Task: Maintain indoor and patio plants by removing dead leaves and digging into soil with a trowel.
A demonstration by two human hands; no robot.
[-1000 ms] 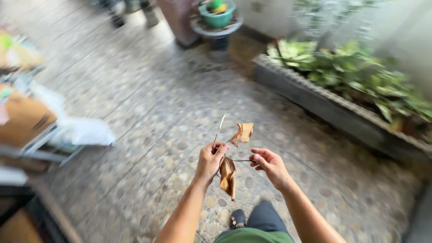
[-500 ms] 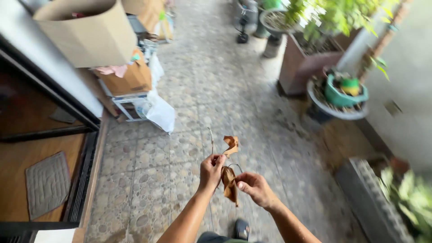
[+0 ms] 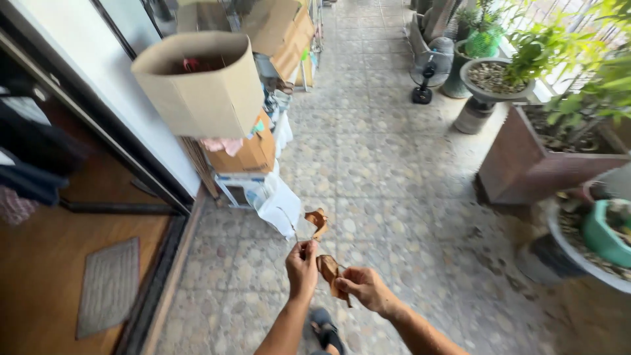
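Two dry brown leaves stay pinched in front of the person: the left hand (image 3: 302, 266) grips a thin stem topped by a curled leaf (image 3: 318, 222), the right hand (image 3: 363, 288) closes on the lower leaf (image 3: 328, 269). The view has swung since, now facing stacked cardboard boxes (image 3: 204, 85).

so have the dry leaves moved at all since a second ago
Cannot tell: the camera swung round, so no fixed thing is shared. The dry leaves remain between the left hand and right hand.
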